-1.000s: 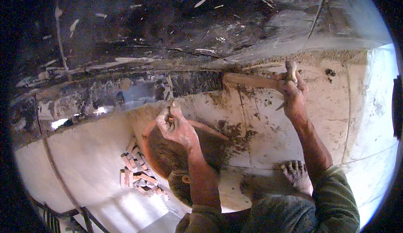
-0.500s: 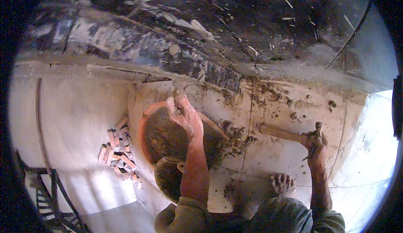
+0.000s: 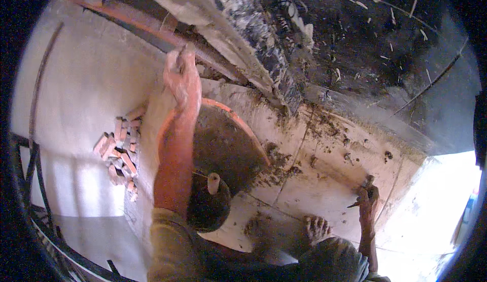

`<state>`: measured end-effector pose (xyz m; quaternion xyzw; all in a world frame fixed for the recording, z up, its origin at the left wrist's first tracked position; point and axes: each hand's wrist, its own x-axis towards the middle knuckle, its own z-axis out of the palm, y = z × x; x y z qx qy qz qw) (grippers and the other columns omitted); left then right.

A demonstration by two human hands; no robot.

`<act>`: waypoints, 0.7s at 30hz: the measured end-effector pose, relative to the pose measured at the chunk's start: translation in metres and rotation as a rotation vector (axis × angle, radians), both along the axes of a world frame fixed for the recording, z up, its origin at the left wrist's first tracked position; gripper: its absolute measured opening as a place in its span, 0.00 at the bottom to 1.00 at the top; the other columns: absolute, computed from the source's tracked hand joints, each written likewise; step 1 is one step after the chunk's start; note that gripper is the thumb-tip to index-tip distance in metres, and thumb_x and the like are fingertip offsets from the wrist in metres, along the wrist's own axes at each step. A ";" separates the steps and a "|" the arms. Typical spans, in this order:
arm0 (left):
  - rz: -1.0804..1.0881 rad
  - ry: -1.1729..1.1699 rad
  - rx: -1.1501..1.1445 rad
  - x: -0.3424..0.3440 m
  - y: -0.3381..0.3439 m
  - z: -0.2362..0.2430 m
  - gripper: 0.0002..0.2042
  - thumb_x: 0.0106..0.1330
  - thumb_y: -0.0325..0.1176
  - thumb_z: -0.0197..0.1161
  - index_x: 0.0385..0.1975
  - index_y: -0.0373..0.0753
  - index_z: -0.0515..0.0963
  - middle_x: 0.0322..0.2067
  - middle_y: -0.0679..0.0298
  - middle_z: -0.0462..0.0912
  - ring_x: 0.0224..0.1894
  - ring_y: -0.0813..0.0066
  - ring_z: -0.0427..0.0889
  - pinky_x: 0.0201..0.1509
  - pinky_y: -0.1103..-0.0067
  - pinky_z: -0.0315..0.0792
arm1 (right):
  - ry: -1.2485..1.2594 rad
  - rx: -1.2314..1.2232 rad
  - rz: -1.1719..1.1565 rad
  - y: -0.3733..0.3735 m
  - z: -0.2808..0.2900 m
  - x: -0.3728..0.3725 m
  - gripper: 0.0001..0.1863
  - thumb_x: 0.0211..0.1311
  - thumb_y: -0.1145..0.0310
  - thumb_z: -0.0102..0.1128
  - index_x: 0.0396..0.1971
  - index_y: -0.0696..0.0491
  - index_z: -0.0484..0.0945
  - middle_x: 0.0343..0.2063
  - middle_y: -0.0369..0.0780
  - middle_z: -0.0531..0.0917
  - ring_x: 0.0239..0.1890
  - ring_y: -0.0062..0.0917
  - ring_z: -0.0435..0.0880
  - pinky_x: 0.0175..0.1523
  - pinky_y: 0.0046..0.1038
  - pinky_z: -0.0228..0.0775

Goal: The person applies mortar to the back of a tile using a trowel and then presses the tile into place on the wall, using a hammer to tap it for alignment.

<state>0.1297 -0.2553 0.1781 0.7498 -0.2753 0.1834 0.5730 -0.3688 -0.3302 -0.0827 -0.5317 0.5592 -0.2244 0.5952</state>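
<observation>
left hand [image 3: 182, 78] curled near reddish bar [image 3: 139, 26], its grip unclear, right hand [image 3: 369, 190] grasping long brownish tool [image 3: 339, 173]

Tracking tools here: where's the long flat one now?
In the head view's right half, the long flat tool is in the right hand, right of the orange-rimmed basin.

No writing, label, number or sign can be read anywhere around the hands.
</observation>
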 end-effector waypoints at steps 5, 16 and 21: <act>-0.114 -0.173 0.258 0.001 0.030 0.026 0.10 0.63 0.35 0.58 0.34 0.32 0.74 0.29 0.63 0.76 0.34 0.74 0.72 0.42 0.78 0.67 | 0.047 -0.075 0.042 0.004 0.009 0.006 0.14 0.59 0.65 0.56 0.39 0.58 0.72 0.23 0.35 0.75 0.24 0.17 0.71 0.26 0.21 0.63; -0.118 -0.061 0.492 -0.035 0.119 0.004 0.12 0.65 0.36 0.56 0.42 0.34 0.74 0.34 0.58 0.79 0.38 0.71 0.77 0.45 0.75 0.70 | 0.377 -0.735 0.364 -0.003 -0.019 -0.014 0.10 0.55 0.64 0.60 0.34 0.53 0.77 0.29 0.41 0.81 0.30 0.34 0.80 0.30 0.33 0.72; -0.091 0.097 0.444 -0.025 0.138 -0.010 0.15 0.66 0.38 0.55 0.45 0.35 0.72 0.36 0.55 0.80 0.40 0.69 0.78 0.46 0.75 0.70 | 0.759 -1.053 0.609 -0.012 -0.013 -0.021 0.17 0.54 0.60 0.63 0.40 0.54 0.77 0.29 0.43 0.81 0.32 0.37 0.80 0.34 0.38 0.72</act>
